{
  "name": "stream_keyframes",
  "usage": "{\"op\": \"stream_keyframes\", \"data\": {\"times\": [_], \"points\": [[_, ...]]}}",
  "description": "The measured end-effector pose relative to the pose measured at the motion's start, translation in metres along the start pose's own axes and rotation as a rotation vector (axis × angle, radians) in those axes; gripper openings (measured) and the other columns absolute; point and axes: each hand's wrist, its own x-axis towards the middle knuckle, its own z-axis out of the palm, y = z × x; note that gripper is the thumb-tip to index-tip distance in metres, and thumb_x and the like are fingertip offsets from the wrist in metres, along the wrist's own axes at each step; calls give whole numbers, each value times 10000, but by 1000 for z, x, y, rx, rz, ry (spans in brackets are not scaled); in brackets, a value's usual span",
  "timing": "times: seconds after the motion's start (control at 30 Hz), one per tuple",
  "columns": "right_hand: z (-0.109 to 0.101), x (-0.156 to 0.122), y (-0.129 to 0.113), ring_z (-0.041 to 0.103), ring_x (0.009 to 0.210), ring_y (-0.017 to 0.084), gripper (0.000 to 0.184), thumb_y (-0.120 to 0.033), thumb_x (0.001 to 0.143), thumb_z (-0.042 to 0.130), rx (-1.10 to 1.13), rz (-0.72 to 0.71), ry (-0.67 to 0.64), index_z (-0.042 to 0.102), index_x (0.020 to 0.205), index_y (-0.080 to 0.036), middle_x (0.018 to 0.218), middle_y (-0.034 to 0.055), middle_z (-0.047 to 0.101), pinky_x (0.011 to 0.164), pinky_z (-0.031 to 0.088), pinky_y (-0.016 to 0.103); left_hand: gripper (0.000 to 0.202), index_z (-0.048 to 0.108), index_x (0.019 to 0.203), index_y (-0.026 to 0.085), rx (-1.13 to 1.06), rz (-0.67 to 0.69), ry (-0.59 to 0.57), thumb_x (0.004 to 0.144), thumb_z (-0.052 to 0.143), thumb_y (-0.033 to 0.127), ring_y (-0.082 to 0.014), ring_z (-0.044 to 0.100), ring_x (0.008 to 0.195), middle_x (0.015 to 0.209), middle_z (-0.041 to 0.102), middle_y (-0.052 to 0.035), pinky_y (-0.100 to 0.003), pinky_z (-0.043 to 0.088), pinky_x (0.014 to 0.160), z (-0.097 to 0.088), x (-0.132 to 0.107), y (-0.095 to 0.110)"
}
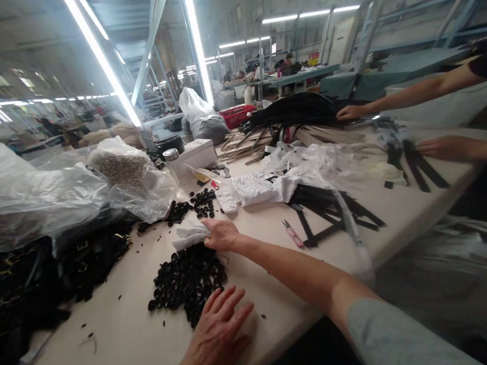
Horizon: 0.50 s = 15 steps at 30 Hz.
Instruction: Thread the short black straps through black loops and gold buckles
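A heap of small black parts point(189, 281) lies on the pale table point(125, 345) in front of me. My left hand point(219, 327) rests flat beside the heap's near edge, fingers stretched out and touching it. My right hand point(222, 234) reaches across to the heap's far side and is closed on a bunched white cloth point(190, 235).
Clear plastic bags point(27, 191) and black straps point(25, 280) pile up at the left. Pink snips point(293, 234), crumpled white plastic point(270, 182) and black strips point(335, 209) lie to the right. Another person's hands point(439, 148) work at the far right. A second small heap of black parts point(204, 202) sits farther back.
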Motion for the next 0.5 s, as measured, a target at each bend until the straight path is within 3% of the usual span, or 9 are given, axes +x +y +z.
{"op": "stream_keyframes", "data": {"times": [0.17, 0.3, 0.4, 0.5], "points": [[-9, -24, 33, 660, 943, 234, 534, -352, 795, 537, 95, 196, 57, 498, 1316, -242, 1055, 71, 701, 803, 482, 310, 341, 594, 1199, 296, 210, 39, 21, 876, 549, 200, -241, 512, 1230, 1282, 603, -37, -454, 376, 1067, 2, -2, -24], [-8, -30, 65, 661, 959, 237, 522, -331, 783, 546, 237, 345, 213, 540, 1289, -201, 1063, 87, 704, 844, 487, 306, 300, 612, 1179, 286, 238, 73, 80, 885, 559, 273, -242, 535, 1201, 1244, 624, -51, -447, 378, 1061, -12, -1, -45], [-3, -28, 83, 666, 951, 228, 501, -314, 782, 539, 351, 437, 358, 553, 1266, -184, 1069, 86, 706, 855, 495, 301, 288, 617, 1171, 277, 219, 48, 119, 890, 555, 288, -245, 528, 1208, 1230, 631, -55, -449, 386, 1051, -29, 19, -62], [0, -24, 97, 670, 929, 237, 530, -305, 776, 536, 393, 466, 475, 523, 1292, -185, 1033, 87, 715, 853, 504, 327, 261, 632, 1138, 258, 170, -5, 145, 895, 543, 292, -244, 547, 1178, 1196, 645, -63, -436, 423, 1013, -38, 56, -88]]}}
